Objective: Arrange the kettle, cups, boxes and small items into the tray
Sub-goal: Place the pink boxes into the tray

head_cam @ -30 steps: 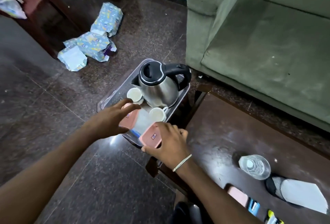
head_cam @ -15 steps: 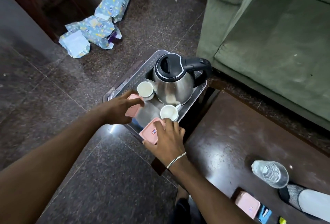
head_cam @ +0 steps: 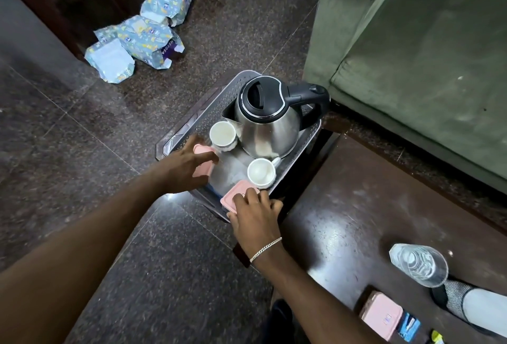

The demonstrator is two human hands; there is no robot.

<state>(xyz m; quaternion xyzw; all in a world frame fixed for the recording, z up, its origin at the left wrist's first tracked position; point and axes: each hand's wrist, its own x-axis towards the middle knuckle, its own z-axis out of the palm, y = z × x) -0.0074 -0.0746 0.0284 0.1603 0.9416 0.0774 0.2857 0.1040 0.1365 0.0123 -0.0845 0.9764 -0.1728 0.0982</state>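
**A:** What's around?

**B:** A green upholstered sofa [head_cam: 425,69] behind a dark wooden table [head_cam: 343,220]. Blue patterned packets [head_cam: 142,39] lie on the floor, and a clear plastic bottle [head_cam: 419,264] stands on the table.

**A:** And the tray?

**B:** The grey perforated plastic tray [head_cam: 203,121] carries a steel kettle with black lid [head_cam: 269,127], a white ceramic cup [head_cam: 222,135] by its spout, and a nearer white cup [head_cam: 260,172].

**A:** The grips?

**B:** The left grip [head_cam: 186,165] clasps a pink lidded box [head_cam: 204,171] at the tray's left edge. The right grip [head_cam: 255,212] curls over a second pink box [head_cam: 233,197] at the near corner, touching the nearer cup.

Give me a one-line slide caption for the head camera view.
Left hand and right hand each grip a pink box in the tray, beside kettle and two cups.
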